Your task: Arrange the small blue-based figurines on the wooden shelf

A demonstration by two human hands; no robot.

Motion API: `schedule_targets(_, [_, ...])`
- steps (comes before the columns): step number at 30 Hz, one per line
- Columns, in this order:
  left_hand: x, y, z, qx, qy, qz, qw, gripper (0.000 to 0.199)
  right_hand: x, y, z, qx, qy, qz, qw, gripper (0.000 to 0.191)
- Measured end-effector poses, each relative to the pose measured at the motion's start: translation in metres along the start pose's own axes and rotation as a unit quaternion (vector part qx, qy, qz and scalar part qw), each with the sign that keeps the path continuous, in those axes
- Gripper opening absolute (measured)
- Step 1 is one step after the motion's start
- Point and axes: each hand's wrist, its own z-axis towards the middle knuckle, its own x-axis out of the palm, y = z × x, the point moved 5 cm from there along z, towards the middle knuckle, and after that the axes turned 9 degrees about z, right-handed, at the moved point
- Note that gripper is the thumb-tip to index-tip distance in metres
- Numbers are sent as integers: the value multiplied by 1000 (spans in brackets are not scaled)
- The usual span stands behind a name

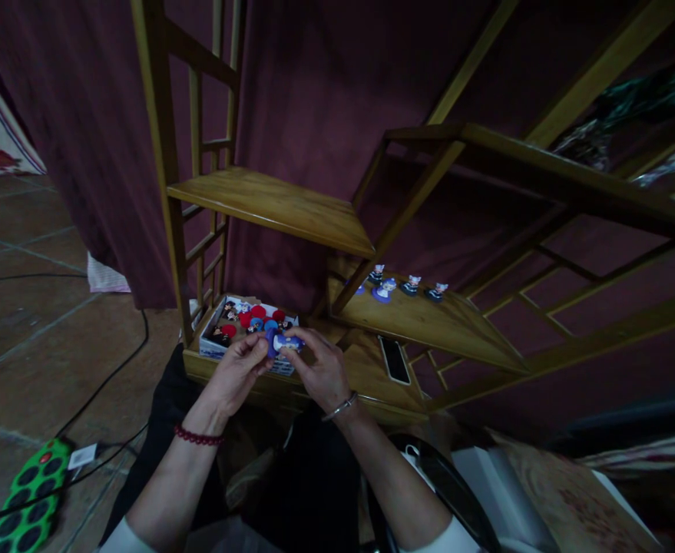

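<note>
Between my two hands lies a small purple and white figurine (285,342), tipped on its side. My left hand (243,371) pinches its purple base, while the fingers of my right hand (321,369) close round its other end. Just beyond them, an open cardboard box (213,343) holds several small figurines with red, blue and black parts. On the raised shelf (458,330) to the right stand several figurines: a purple and white one (384,289) and dark ones with light heads (411,285). Another purple base there is partly hidden behind a wooden strut.
A phone (395,359) lies on the lower wooden board right of my hands. An upper shelf (273,203) and slanted struts frame the space. On the floor at left are a green power strip (31,491) and black cables. A black bag (446,484) sits at my right.
</note>
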Motion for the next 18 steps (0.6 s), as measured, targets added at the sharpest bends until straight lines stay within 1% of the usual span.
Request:
schedule_targets(5, [2, 1, 1, 1, 3, 8, 1000, 21, 0, -2, -1, 24, -12, -7, 1000, 18])
schedule_targets(9, [3, 2, 2, -6, -10, 10, 1000, 24, -2, -5, -4, 62, -29, -2, 998, 19])
schedule_targets(14, [6, 3, 3, -12, -8, 29, 999, 26, -3, -10, -7, 98, -39, 8, 994, 20])
schedule_targets(18, [6, 7, 4, -17, -19, 26, 999, 26, -3, -15, -9, 130, -52, 26, 990, 21])
